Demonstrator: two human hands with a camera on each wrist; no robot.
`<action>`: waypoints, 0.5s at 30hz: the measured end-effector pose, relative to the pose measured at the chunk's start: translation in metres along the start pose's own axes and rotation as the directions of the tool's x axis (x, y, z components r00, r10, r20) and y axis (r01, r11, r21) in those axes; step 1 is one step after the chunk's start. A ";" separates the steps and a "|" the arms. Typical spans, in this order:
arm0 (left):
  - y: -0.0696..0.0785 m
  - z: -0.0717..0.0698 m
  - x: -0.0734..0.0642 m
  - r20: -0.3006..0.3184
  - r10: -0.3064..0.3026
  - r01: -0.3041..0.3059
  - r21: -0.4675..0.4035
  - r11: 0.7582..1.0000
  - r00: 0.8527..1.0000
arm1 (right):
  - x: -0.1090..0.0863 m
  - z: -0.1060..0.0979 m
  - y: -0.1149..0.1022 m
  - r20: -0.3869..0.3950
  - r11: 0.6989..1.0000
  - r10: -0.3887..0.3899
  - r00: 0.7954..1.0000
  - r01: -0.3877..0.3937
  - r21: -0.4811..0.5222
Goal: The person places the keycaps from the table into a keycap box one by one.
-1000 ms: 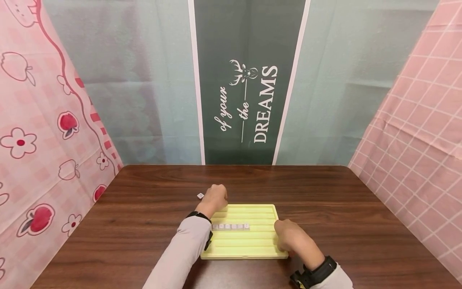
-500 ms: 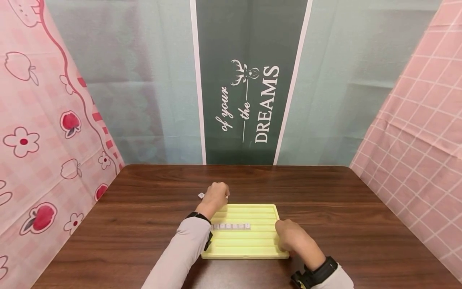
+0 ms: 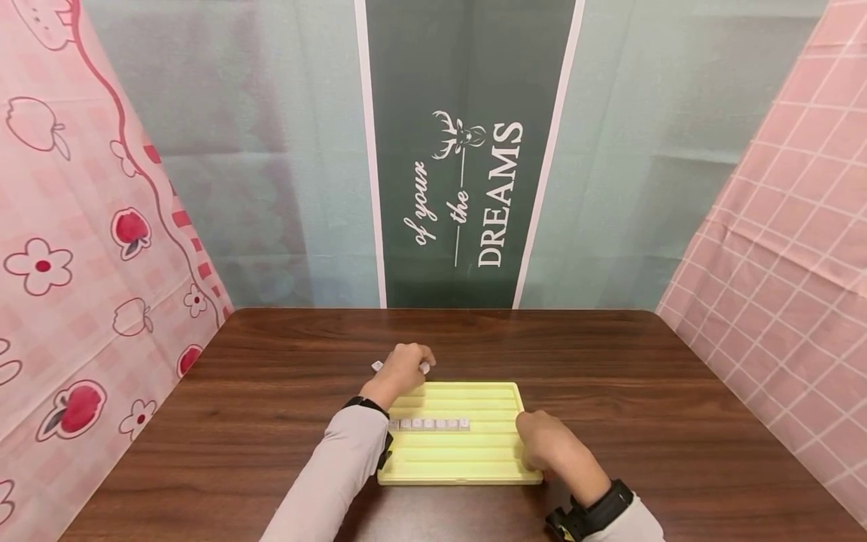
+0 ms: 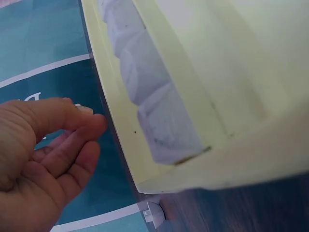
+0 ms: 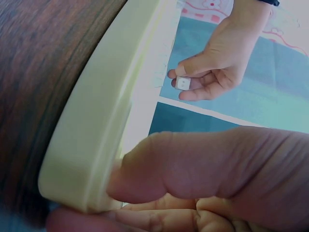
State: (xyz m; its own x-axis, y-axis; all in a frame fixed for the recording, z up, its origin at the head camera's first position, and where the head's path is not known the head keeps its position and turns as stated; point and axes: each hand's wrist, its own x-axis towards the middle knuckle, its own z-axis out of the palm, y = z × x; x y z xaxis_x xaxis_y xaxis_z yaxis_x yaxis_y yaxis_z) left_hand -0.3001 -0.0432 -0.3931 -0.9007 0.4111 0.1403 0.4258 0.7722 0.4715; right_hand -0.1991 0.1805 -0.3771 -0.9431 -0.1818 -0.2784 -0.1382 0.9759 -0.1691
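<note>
My left hand [image 3: 401, 370] is just beyond the far left corner of the yellow tray [image 3: 467, 476]. A small white keycap [image 5: 182, 83] is pinched between its thumb and fingers, with a dark mark facing the right wrist camera. Along one groove of the tray runs a row of white keycaps [image 3: 429, 424], seen close up as pale keycaps [image 4: 166, 123] in the left wrist view. At the tray's right side, my right hand [image 3: 547, 442] grips the rim, thumb on top and fingers beneath.
Another white keycap [image 3: 376, 366] lies on the brown wooden table [image 3: 623, 391], left of my left hand. Printed curtains [image 3: 271, 188] stand behind the table and along both sides.
My left hand has turned slightly and its fingers have shifted, so the keycap in it now shows. The left forearm moved a little left, uncovering more of the row. The right hand stays put.
</note>
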 end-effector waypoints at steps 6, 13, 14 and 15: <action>-0.002 0.000 -0.001 -0.009 0.012 -0.012 0.005 1.000 1.000 | 0.000 -0.001 -0.001 0.000 1.000 0.000 1.000 0.000 -0.014; -0.002 0.000 0.000 0.013 -0.020 0.020 0.012 1.000 1.000 | 0.000 0.000 -0.001 0.011 1.000 0.006 1.000 -0.006 -0.006; -0.002 0.000 0.000 0.016 -0.025 0.024 0.014 1.000 1.000 | 0.000 0.000 -0.001 0.010 1.000 0.007 1.000 -0.007 -0.004; -0.002 0.000 0.000 0.019 -0.030 0.030 0.014 0.999 0.999 | 0.000 0.000 -0.001 0.008 1.000 0.008 1.000 -0.008 -0.003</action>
State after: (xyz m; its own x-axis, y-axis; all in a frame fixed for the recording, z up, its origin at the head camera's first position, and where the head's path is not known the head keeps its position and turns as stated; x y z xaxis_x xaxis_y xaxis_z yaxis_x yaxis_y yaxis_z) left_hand -0.3012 -0.0442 -0.3943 -0.9113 0.3969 0.1095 0.4001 0.7910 0.4629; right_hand -0.1992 0.1794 -0.3770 -0.9416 -0.1749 -0.2877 -0.1315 0.9776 -0.1641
